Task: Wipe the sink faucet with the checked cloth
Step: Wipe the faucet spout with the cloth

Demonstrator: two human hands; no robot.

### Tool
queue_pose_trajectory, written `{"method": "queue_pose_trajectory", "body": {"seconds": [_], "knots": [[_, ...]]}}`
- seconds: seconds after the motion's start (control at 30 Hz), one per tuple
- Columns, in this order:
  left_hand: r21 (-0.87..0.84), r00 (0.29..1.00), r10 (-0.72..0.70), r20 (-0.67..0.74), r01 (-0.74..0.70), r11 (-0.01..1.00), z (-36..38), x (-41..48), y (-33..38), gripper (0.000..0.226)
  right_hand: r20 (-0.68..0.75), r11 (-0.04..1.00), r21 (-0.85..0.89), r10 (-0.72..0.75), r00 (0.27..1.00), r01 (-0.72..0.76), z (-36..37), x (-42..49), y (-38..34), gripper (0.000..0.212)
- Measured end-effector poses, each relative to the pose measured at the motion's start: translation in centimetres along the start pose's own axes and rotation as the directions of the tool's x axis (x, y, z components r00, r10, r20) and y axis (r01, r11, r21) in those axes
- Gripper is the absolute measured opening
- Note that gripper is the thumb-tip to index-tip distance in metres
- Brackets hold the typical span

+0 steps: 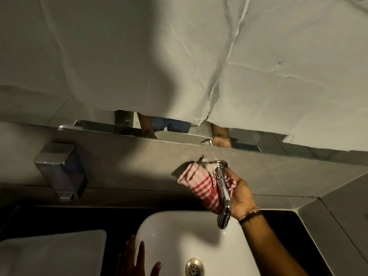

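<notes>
A chrome faucet [224, 198] juts from the grey tiled wall over a white sink [173, 232]. A red-and-white checked cloth [201, 188] is bunched around the faucet's upper part, near its wall base. My right hand [241, 198] grips the cloth from the right side, pressing it against the spout. Only the spout's lower end and tip show bare. My left hand [137, 259] rests flat with fingers spread on the sink's left rim, holding nothing.
A metal soap dispenser [61, 172] hangs on the wall at left. A folded white towel [51, 253] lies on the dark counter. The drain [194, 267] sits in the basin. White paper [179, 56] covers most of the mirror above.
</notes>
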State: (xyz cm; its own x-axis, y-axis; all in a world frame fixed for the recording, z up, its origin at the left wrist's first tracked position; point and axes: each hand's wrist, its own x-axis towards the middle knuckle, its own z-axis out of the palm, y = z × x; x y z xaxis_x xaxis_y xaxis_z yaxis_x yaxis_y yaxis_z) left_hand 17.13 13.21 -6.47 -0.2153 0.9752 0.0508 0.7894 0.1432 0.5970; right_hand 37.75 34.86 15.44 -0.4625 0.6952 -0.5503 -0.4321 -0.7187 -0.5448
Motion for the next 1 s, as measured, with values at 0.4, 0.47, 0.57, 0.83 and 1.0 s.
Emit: {"method": "queue_pose_trajectory", "body": {"seconds": [0.4,0.47,0.57,0.83,1.0], "knots": [[0.086,0.985,-0.103,0.141,0.092,0.992,0.0,-0.7,0.5,0.093,-0.070,0.072,-0.996,-0.357,0.931,-0.047,2.3,-3.9,2.2,0.095],[0.114,0.984,-0.096,0.148,0.079,0.990,0.2,-0.8,0.3,0.093,-0.049,0.193,-0.980,-0.436,0.899,0.040,3.1,-3.9,2.6,0.061],[0.147,0.994,-0.080,0.077,0.068,0.987,0.4,-0.6,0.1,0.092,-0.157,0.374,-0.926,-0.505,0.849,0.052,4.0,-2.5,1.5,0.059],[0.133,0.994,-0.100,0.040,0.094,0.987,0.2,-2.5,0.8,0.086,-0.102,-0.024,-0.979,-0.803,0.587,-0.203,1.5,-5.6,8.6,0.049],[0.124,0.994,-0.105,0.023,0.101,0.987,0.3,-2.1,0.5,0.086,-0.103,-0.011,-0.984,-0.784,0.612,-0.180,1.5,-3.5,6.4,0.047]]}}
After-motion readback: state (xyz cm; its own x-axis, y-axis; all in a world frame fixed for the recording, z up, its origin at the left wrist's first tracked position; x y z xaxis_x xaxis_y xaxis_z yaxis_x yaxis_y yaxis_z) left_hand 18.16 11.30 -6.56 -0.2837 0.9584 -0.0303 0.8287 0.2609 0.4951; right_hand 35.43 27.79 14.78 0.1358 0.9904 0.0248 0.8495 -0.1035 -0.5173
